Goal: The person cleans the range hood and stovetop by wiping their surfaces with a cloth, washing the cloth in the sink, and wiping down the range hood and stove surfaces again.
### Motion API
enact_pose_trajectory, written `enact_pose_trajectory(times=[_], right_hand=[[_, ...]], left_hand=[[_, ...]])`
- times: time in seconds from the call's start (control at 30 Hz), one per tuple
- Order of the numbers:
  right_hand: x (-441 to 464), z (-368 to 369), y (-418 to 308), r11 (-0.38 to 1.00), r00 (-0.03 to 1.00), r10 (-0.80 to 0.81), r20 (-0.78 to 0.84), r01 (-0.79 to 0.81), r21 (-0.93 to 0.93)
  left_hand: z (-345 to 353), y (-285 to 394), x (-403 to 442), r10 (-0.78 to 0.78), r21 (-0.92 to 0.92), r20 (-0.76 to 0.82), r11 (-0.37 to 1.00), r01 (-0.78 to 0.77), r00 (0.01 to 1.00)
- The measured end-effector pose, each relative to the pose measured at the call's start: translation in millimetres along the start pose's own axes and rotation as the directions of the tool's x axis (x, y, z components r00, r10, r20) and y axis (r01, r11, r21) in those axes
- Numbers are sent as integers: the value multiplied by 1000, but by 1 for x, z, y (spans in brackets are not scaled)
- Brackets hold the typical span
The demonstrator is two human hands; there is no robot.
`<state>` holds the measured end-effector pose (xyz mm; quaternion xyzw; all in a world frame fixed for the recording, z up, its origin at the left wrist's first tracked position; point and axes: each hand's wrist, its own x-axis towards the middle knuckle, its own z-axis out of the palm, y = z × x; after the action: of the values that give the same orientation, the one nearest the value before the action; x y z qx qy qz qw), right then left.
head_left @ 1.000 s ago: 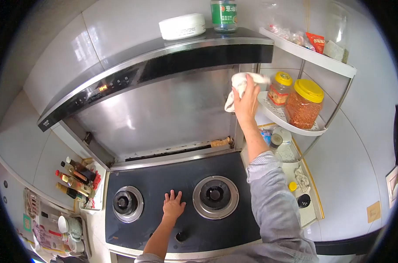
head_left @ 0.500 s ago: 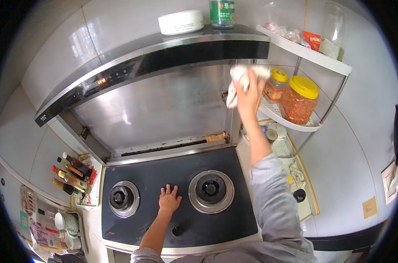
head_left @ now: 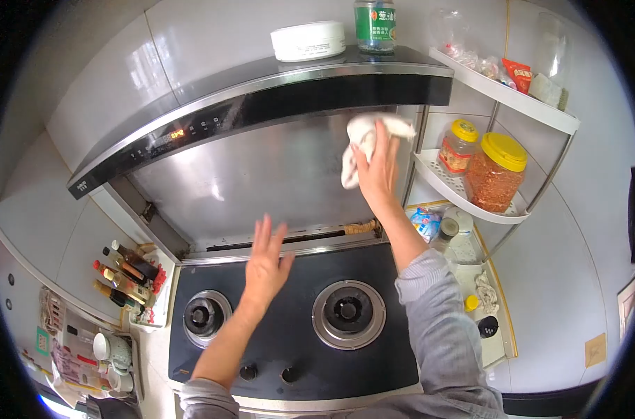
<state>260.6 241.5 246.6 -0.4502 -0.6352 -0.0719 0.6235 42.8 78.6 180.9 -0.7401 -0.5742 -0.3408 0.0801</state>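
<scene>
A bunched white cloth (head_left: 363,140) is under my right hand (head_left: 379,164), at the right end of the metal back panel (head_left: 261,174), just below the black range hood (head_left: 275,101). My fingers press on the cloth. My left hand (head_left: 265,262) is raised above the black cooktop (head_left: 279,321), between its two burners, fingers spread and slightly blurred, with nothing in it. The right burner (head_left: 349,314) and the left burner (head_left: 206,315) carry no pots.
Right of the hood, a corner shelf (head_left: 457,188) holds two yellow-lidded jars (head_left: 498,171). A white tub (head_left: 308,42) and a green-labelled jar (head_left: 375,28) stand on the hood. Bottles (head_left: 129,279) stand at the left; a cup (head_left: 102,346) is lower left.
My left hand has lifted off the cooktop and moved up toward the back panel. My right hand and the cloth have shifted left, away from the shelf. The view has shifted slightly.
</scene>
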Motion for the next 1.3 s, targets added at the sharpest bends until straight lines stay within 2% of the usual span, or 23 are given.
enact_pose_trajectory(times=[0.03,0.1,0.13,0.2,0.3,0.4,0.43,0.47,0.53,0.57,0.6,0.67,0.73,0.77,0.87,0.93,0.97,1.03,1.07,1.17,1.23,1.27,1.3], right_hand=[[15,10,-8,1000,1000,0,-29,0,-3],[40,33,-15,1000,995,-29,-94,28,-14],[42,49,-6,995,997,42,-68,-48,-88],[29,63,7,990,990,137,45,-135,-47],[-5,66,15,928,882,372,290,-347,-137],[0,45,14,957,917,288,276,-280,-70],[10,28,4,957,919,280,277,-290,-5],[15,28,5,980,977,186,103,-192,57],[32,35,7,990,965,5,-262,32,138],[36,39,6,992,970,48,-238,-18,124],[35,45,5,990,983,127,-133,-117,83],[23,62,8,954,952,300,69,-298,-35],[7,71,4,949,933,309,187,-289,-126],[0,74,4,948,926,302,228,-266,-174],[-5,65,6,965,929,196,312,-127,-229],[-4,51,17,968,931,108,350,-18,-250],[-6,43,16,968,926,113,359,-21,-251],[-8,40,17,926,847,280,453,-113,-361],[-9,40,16,896,800,357,483,-146,-420],[-23,35,12,882,808,384,447,-178,-436],[-36,42,6,890,815,392,426,-219,-400],[-39,45,-3,859,811,427,400,-227,-458],[-43,48,-5,883,813,388,434,-194,-427]], left_hand=[[-23,15,30,90,76,-123,994,-81,988],[-62,41,78,207,178,-199,969,-172,958],[-70,45,97,234,194,-217,962,-193,948],[-78,48,122,293,221,-247,945,-240,924],[-77,39,132,305,265,-253,935,-237,918],[-96,35,125,389,336,-341,901,-275,856],[-105,34,127,458,418,-429,865,-278,779],[-114,34,131,525,500,-502,824,-265,687],[-133,38,147,501,529,-575,831,-172,647],[-140,36,158,497,547,-569,824,-150,655],[-147,31,170,451,464,-550,865,-192,703],[-146,13,180,379,458,-442,875,-158,813],[-146,20,178,369,480,-434,867,-135,822],[-147,21,177,333,428,-432,894,-134,838],[-155,48,154,94,-40,-442,991,-124,892],[-161,89,114,-78,-506,-321,857,-101,944],[-171,103,96,-75,-555,-145,832,-19,987],[-174,118,75,73,-530,-48,844,-87,996],[-171,119,68,159,-497,-16,855,-146,987],[-150,113,51,384,-400,69,856,-327,921],[-140,101,42,458,-342,106,850,-401,882],[-136,95,38,479,-317,112,848,-426,871],[-134,89,34,496,-297,114,844,-447,861]])
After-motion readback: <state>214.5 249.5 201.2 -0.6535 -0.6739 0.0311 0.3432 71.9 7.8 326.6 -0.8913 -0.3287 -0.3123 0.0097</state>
